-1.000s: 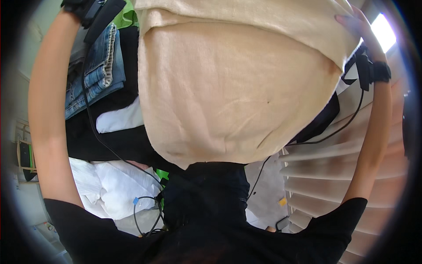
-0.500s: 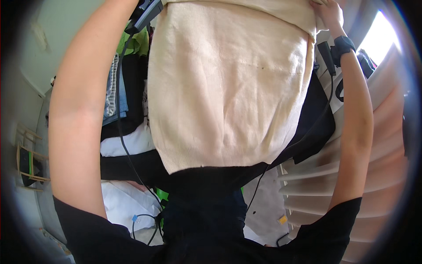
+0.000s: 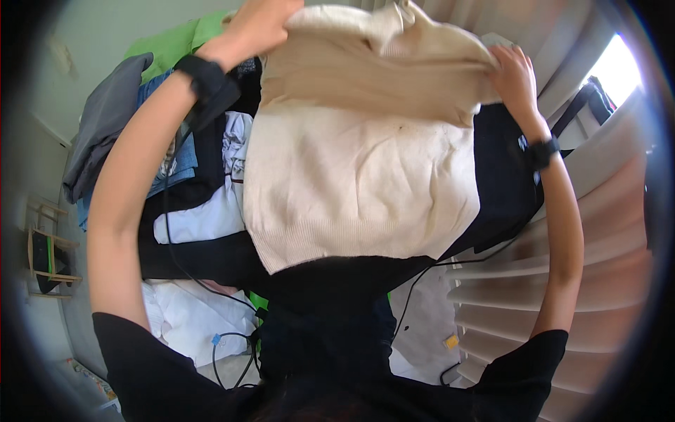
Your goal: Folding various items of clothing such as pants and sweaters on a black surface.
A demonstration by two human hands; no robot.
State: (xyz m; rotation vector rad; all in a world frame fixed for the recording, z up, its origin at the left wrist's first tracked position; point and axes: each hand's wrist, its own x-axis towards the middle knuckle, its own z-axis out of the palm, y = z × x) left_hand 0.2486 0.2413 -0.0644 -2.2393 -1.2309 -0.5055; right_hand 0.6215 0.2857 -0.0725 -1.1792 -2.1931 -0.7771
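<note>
A cream knitted sweater (image 3: 358, 183) lies spread in front of me, its ribbed hem toward my body. My left hand (image 3: 264, 24) grips its upper left edge, with the fingertips partly cut off by the picture's top. At the upper right, my right hand (image 3: 515, 77) is closed on the other edge. Between both hands the upper part of the sweater is lifted and sags over the lower part, casting a shadow on it. Black fabric (image 3: 503, 176) lies beneath the sweater and shows on its right. Each wrist wears a black strapped device with a cable.
Left of the sweater are heaped clothes: a grey garment (image 3: 109, 119), blue denim (image 3: 184, 158), a pale blue-white piece (image 3: 204, 218) and bright green fabric (image 3: 169, 49). Pleated curtains (image 3: 506, 309) hang at the right. White cloth (image 3: 200, 320) lies lower left, near dark cables (image 3: 242, 352).
Both hands have come lower and nearer, bringing the sweater's upper part into view and folding it over the lower part. More of the clothes heap shows at left.
</note>
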